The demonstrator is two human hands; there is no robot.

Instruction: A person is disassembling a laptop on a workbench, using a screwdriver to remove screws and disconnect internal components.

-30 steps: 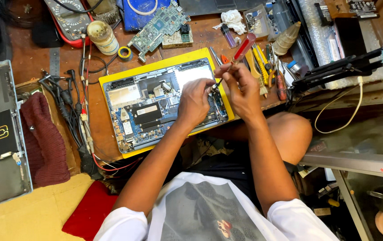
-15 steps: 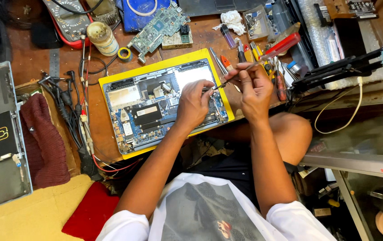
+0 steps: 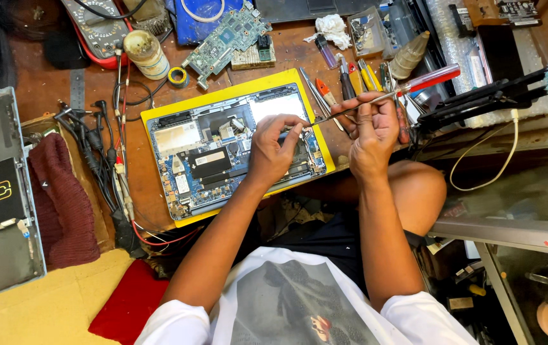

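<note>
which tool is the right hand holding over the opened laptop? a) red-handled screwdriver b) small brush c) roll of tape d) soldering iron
a: the right hand grips a red-handled screwdriver, its slim metal shaft pointing toward the left hand resting on the opened laptop.

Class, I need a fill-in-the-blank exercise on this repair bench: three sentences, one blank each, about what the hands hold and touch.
1. The right hand holds a screwdriver with a ____ handle.
2. The left hand rests on the opened laptop, which lies on a ____ mat.
3. The loose green circuit board lies ____ the laptop.

Missing words: red; yellow; beyond
</note>
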